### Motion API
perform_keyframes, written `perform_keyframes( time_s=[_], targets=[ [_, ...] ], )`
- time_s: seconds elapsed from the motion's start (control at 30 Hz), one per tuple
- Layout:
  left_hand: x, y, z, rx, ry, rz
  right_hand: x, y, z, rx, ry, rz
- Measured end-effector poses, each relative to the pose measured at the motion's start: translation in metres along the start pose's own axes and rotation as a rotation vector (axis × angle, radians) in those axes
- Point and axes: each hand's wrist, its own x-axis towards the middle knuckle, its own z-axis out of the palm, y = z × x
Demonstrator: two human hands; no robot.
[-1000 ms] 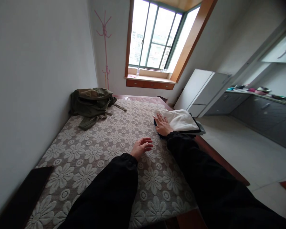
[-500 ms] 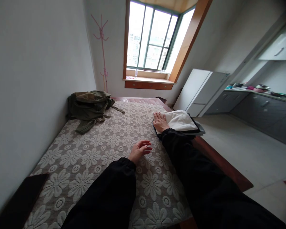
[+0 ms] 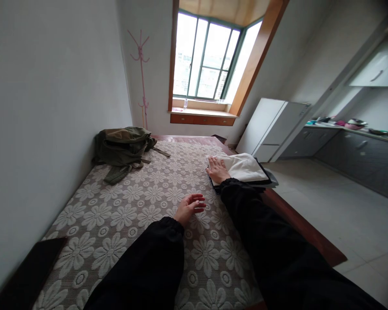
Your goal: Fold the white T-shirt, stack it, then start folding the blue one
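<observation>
My right hand (image 3: 217, 170) lies flat, fingers stretched out, on the left part of a folded white cloth (image 3: 245, 167). Beneath that cloth, dark and grey folded fabric (image 3: 271, 177) shows at the edges of the pile, which rests at the right side of the bed. My left hand (image 3: 190, 209) is over the flower-patterned bedspread (image 3: 123, 215), nearer to me, with its fingers apart and nothing in them. Whether it touches the bedspread I cannot tell. The lower layers of the pile are partly hidden by my right sleeve.
An olive-green backpack (image 3: 123, 148) lies at the bed's far left against the wall. The bed's reddish-brown wooden edge (image 3: 310, 232) runs along the right. Beyond stand a pink coat rack (image 3: 142, 77), a white fridge (image 3: 271, 127) and grey kitchen cabinets (image 3: 358, 150). A dark panel (image 3: 32, 267) is at lower left.
The whole view has shifted slightly, so the room sits a little lower in the picture. Both hands keep nearly the same place, the right one still flat on the white cloth.
</observation>
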Motion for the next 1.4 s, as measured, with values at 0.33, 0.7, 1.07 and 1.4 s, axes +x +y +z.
perform_keyframes(
  time_s=[0.33,0.7,1.07,1.4],
  targets=[
    [0.002,-0.003,-0.001,-0.002,-0.005,0.014,-0.021,0.072,-0.029,-0.052,-0.045,0.098],
    [0.002,-0.002,0.0,0.001,0.004,0.011,-0.027,0.109,-0.035,-0.076,-0.054,0.235],
    [0.0,0.001,0.002,0.012,0.0,-0.003,-0.021,0.114,-0.026,-0.006,-0.127,0.253],
    [-0.001,0.003,0.002,0.007,0.004,-0.008,-0.017,0.118,-0.023,0.152,-0.088,0.251]
  ],
)
